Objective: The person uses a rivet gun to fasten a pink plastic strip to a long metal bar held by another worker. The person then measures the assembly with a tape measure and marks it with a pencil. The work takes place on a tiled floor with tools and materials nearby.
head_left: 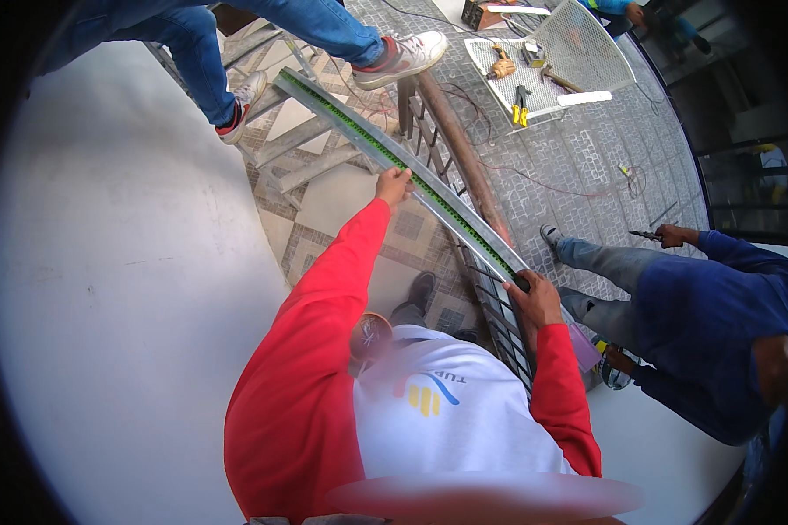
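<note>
A long grey metal channel (pixel 327 104) slants across the middle of the view, from the far left down toward the near right. Along it runs a green strip with dark marks, which looks like a tape measure blade (pixel 451 211). Partway along, my left hand (pixel 394 188) is closed on the channel's near edge, its fingers at the strip. My right hand (pixel 537 299) grips the near right end, where a dark tape measure case (pixel 523 282) shows partly under the fingers. Its palm side is hidden.
A brown handrail (pixel 464 149) with dark bars runs beside the channel. Above, a person's sneaker (pixel 401 59) rests near the channel's far end. A co-worker in blue (pixel 700 297) stands at the right. A white mesh chair (pixel 547 109) holds a drill, yellow-handled pliers and a hammer.
</note>
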A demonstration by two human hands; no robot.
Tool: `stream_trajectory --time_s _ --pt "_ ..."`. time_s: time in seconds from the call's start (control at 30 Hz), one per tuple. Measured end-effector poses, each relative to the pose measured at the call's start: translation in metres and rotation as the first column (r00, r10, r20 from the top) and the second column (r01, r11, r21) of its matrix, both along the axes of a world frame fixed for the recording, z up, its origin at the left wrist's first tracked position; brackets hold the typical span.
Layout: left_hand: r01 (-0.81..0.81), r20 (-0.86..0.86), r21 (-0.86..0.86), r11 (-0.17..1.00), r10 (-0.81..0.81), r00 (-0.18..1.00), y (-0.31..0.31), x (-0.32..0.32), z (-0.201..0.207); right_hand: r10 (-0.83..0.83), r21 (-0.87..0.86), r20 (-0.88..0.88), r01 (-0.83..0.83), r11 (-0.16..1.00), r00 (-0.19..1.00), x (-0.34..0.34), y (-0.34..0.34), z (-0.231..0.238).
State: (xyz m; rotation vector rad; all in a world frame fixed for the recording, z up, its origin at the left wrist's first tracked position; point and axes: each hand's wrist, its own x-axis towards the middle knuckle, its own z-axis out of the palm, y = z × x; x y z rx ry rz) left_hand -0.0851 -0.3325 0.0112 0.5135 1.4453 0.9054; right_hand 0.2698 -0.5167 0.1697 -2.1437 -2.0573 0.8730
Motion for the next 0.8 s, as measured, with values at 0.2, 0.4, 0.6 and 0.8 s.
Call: stream_trajectory --time_s 0.2,0.4,0.6,0.8 --pt "-0.012 -0.017 -0.008 1.0 0.012 1.0 -0.001 0.006 -0.008 -0.006 0.0 -0.046 0.006 1.0 0.999 0.003 0.001 -0.004" --pt "0.006 0.0 -0.003 1.0 -0.006 1.0 0.003 0.009 -0.023 -0.029 -0.074 -0.011 0.028 0.997 1.0 0.007 0.005 -0.003" --pt "0.003 -0.017 0.0 1.0 -0.003 1.0 0.005 0.013 -0.037 -0.036 -0.074 0.023 0.038 0.997 0.999 0.008 0.006 -0.004" --pt "0.109 -0.002 -0.043 0.993 -0.109 0.994 0.006 0.004 -0.051 -0.06 -0.003 0.011 0.06 0.998 0.998 0.033 -0.007 -0.008"
